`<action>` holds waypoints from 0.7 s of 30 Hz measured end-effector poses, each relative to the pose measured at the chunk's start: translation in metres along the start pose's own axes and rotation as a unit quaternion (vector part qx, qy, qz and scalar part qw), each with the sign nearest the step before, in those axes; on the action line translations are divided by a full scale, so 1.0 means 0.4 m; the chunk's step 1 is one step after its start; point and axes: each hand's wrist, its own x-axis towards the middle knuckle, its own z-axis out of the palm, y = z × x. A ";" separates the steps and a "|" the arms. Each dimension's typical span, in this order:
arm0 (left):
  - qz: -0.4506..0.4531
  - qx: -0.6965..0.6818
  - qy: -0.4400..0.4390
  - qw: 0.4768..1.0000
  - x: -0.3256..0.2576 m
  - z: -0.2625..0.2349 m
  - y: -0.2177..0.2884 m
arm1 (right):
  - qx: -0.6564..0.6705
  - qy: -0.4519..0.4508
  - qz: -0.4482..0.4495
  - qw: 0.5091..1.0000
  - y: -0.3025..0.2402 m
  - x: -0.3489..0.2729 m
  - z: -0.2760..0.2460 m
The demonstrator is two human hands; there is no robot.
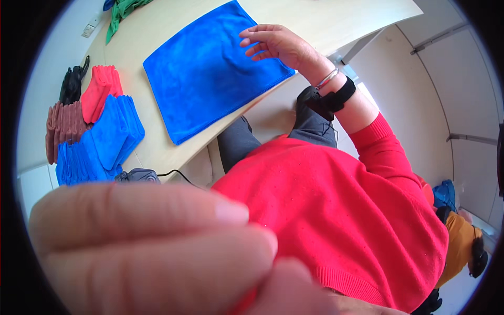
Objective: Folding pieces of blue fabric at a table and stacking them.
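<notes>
A blue cloth (210,68) lies spread on the pale table, one side along the table's near edge. Over its right part hovers my right hand (270,42), fingers loosely apart and holding nothing; I cannot tell whether it touches the cloth. My left hand (152,247) is very close to the camera and blurred, filling the lower left. Its fingers are bent and pressed together, with the thumb near their tips. Whatever they may hold is hidden.
Folded blue cloths (115,131), brown cloths (65,126) and red cloths (102,92) are stacked at the table's left, beside a black item (73,84). A green cloth (123,13) lies at the far left. A grey object with a black cable (170,172) sits below the stacks.
</notes>
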 end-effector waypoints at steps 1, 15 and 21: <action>-0.008 0.001 0.004 1.000 -0.057 -0.041 -0.007 | 0.001 -0.003 0.004 1.000 0.002 -0.007 0.002; -0.051 0.048 0.088 0.994 -0.286 -0.195 -0.100 | 0.017 0.009 -0.013 1.000 -0.011 -0.035 0.008; -0.072 0.041 0.143 0.986 -0.400 -0.199 -0.136 | -0.007 0.020 -0.019 1.000 -0.010 -0.034 0.002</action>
